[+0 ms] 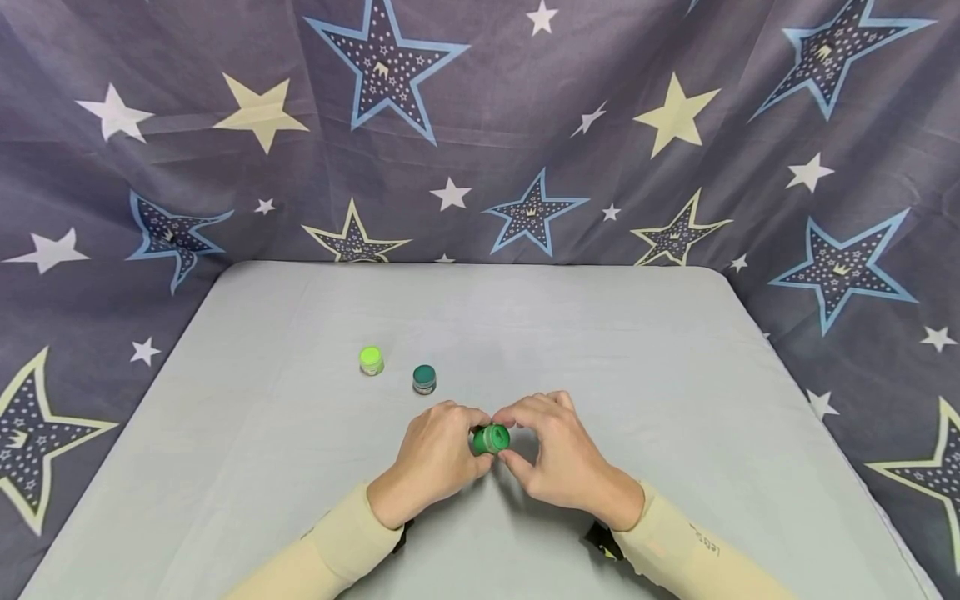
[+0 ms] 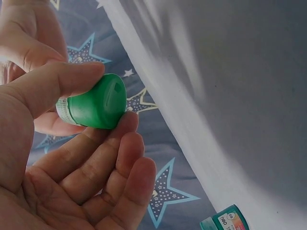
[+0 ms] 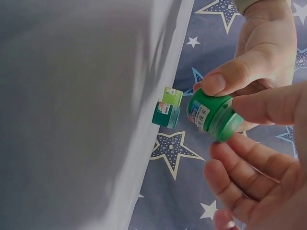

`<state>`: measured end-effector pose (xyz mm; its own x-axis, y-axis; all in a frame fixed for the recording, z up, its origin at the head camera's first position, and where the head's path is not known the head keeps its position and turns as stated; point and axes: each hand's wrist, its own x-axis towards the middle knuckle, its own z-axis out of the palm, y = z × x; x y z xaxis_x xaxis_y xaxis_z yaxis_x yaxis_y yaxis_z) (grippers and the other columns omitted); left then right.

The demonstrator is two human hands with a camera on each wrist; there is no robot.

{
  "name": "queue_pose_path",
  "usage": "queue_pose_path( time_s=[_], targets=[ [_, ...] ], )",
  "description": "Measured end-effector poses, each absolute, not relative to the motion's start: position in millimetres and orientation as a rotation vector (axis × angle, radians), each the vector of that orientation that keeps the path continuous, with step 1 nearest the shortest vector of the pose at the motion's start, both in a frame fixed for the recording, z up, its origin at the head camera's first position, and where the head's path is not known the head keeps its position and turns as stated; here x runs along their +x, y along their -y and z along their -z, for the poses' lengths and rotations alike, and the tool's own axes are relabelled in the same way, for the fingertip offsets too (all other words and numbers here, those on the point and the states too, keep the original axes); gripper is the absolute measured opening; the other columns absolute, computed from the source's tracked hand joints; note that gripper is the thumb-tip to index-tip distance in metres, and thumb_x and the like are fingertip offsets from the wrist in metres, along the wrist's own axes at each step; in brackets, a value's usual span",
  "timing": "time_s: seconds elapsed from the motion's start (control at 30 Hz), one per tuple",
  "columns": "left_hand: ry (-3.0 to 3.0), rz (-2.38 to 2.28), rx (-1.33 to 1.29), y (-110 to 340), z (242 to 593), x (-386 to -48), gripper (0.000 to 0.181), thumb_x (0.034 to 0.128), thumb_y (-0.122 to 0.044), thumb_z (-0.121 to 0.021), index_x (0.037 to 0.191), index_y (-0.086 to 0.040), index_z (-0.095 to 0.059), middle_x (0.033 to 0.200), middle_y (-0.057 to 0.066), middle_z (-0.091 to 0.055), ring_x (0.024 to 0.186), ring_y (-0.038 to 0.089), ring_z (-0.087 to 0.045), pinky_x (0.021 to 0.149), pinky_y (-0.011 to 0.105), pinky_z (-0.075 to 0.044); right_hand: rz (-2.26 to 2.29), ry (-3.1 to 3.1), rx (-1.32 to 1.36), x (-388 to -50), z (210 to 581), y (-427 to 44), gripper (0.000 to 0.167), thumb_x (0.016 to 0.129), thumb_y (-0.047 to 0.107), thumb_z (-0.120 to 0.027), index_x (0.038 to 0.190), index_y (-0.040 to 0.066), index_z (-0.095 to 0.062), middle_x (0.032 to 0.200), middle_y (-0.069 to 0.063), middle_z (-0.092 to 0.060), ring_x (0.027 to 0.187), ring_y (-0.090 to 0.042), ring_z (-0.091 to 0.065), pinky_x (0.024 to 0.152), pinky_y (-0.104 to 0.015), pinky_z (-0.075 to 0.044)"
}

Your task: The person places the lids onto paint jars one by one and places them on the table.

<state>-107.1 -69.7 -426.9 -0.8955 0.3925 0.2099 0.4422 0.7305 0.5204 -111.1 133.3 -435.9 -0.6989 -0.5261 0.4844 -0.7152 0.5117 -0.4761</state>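
Note:
A small green paint jar [image 1: 486,440] with a printed label is held just above the table, its lidded end turned to the right. My left hand [image 1: 442,450] grips the jar's body between thumb and fingers. At the lid [image 3: 228,125], my right hand [image 1: 558,454] pinches the rim with thumb and index finger, its other fingers loosely bent below. In the left wrist view the smooth base of the jar [image 2: 103,103] shows, while my left thumb covers part of its side. The lid looks seated on the jar.
Two more jars stand upright beyond my left hand: a yellow-green jar [image 1: 371,361] and a dark green jar [image 1: 424,380] to its right. A pale cloth covers the table [image 1: 637,350]. Behind it hangs a dark star-patterned curtain [image 1: 495,142].

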Motion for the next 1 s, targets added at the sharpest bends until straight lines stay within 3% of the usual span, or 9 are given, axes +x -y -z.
queue_pose_path(
  time_s=[0.67,1.0],
  targets=[
    [2.840,0.881,-0.693,69.8,427.6,-107.5,0.021,0.0720,-0.014,-0.091,0.090,-0.016,-0.079,0.078,-0.009,-0.067,0.069,0.007,-0.052,0.057,0.025,-0.045,-0.939,2.540,0.949,-110.9,436.7,-131.2,0.018,0.081,0.025,-0.086,0.093,0.018,-0.073,0.082,0.004,-0.067,0.078,-0.016,-0.062,0.083,-0.036,-0.037],
    [2.838,0.885,-0.689,69.2,427.3,-107.2,0.020,0.0727,-0.014,-0.091,0.088,-0.017,-0.079,0.077,-0.008,-0.067,0.067,0.007,-0.051,0.054,0.024,-0.043,-0.885,2.535,0.907,-111.1,438.8,-130.6,0.022,0.085,0.035,-0.084,0.088,0.016,-0.074,0.082,0.004,-0.071,0.076,-0.010,-0.062,0.080,-0.036,-0.038]
  ],
)
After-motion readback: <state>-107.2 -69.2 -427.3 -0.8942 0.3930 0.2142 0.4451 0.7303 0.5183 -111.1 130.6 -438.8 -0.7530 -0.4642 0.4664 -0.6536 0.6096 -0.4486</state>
